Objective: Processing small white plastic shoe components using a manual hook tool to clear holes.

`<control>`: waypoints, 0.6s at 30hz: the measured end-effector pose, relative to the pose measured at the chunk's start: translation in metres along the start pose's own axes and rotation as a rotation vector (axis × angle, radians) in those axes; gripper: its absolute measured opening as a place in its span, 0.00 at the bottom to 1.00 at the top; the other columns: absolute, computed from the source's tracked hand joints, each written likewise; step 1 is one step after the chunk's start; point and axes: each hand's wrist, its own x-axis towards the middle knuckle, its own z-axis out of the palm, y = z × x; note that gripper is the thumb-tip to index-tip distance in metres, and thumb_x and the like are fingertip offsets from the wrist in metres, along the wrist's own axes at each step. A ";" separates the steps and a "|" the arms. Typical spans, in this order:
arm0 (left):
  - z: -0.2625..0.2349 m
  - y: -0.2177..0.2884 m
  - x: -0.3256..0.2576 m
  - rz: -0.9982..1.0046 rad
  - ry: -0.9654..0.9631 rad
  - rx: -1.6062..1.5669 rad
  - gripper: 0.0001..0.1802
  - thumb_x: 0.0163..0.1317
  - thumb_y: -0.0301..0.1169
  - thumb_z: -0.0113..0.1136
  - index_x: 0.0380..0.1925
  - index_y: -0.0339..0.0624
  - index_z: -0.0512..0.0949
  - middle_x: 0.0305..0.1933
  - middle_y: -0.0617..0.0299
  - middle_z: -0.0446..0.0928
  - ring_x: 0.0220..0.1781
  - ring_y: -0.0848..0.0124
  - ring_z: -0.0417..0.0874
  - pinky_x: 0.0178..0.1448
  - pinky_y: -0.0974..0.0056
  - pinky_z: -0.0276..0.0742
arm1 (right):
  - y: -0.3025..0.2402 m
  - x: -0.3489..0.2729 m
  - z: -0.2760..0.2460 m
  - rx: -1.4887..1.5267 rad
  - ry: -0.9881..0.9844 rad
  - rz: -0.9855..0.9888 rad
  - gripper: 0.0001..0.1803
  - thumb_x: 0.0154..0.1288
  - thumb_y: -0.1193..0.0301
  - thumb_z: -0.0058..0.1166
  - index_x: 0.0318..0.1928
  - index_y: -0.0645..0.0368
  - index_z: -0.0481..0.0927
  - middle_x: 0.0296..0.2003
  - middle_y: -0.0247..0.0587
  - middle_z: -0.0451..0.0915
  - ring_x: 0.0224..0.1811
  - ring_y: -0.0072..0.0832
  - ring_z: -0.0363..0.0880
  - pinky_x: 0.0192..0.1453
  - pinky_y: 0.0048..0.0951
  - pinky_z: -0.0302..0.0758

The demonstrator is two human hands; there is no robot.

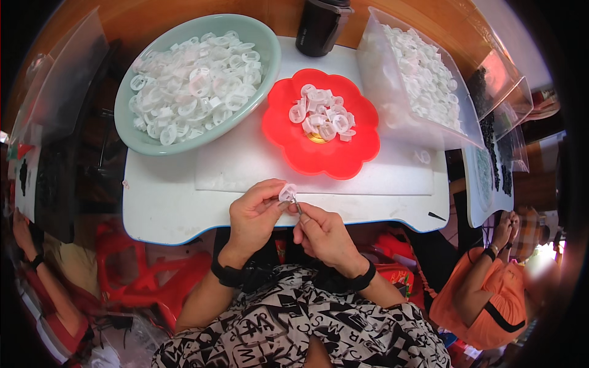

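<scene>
Between the thumb and fingers of my left hand (256, 214) is a small round white plastic part (287, 192), held above the table's near edge. My right hand (325, 236) pinches a thin metal tool (297, 205), whose tip meets the part; its exact kind is too small to tell. Just beyond my hands, a red flower-shaped dish (325, 164) holds a small heap of similar white parts (328, 113). A pale green basin (126, 132) at the far left is heaped with more of them.
A clear plastic bin (392, 122) full of white parts stands at the far right. Behind the dish is a black tumbler (319, 27). The white table (165, 208) has a blue edge. A red stool (147, 282) stands at the left; people work on both sides.
</scene>
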 end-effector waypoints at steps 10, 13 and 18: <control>0.000 -0.001 -0.001 -0.003 0.022 0.087 0.14 0.57 0.11 0.53 0.45 0.27 0.74 0.50 0.49 0.72 0.45 0.66 0.79 0.49 0.64 0.80 | 0.010 0.004 0.003 -0.320 0.049 -0.218 0.18 0.69 0.74 0.37 0.58 0.63 0.68 0.19 0.31 0.72 0.17 0.16 0.66 0.22 0.19 0.65; 0.000 -0.002 -0.002 0.012 0.035 0.083 0.15 0.56 0.11 0.55 0.45 0.28 0.74 0.51 0.49 0.73 0.49 0.66 0.78 0.52 0.64 0.78 | 0.004 0.006 0.004 -0.503 0.073 -0.321 0.17 0.65 0.77 0.41 0.54 0.67 0.68 0.21 0.45 0.74 0.22 0.34 0.73 0.26 0.31 0.70; 0.001 -0.005 -0.003 0.021 0.050 0.136 0.16 0.55 0.10 0.55 0.45 0.28 0.75 0.51 0.49 0.73 0.50 0.66 0.77 0.55 0.65 0.76 | 0.014 0.010 0.003 -0.867 0.140 -0.534 0.20 0.58 0.79 0.45 0.51 0.73 0.64 0.24 0.58 0.76 0.26 0.53 0.77 0.30 0.45 0.74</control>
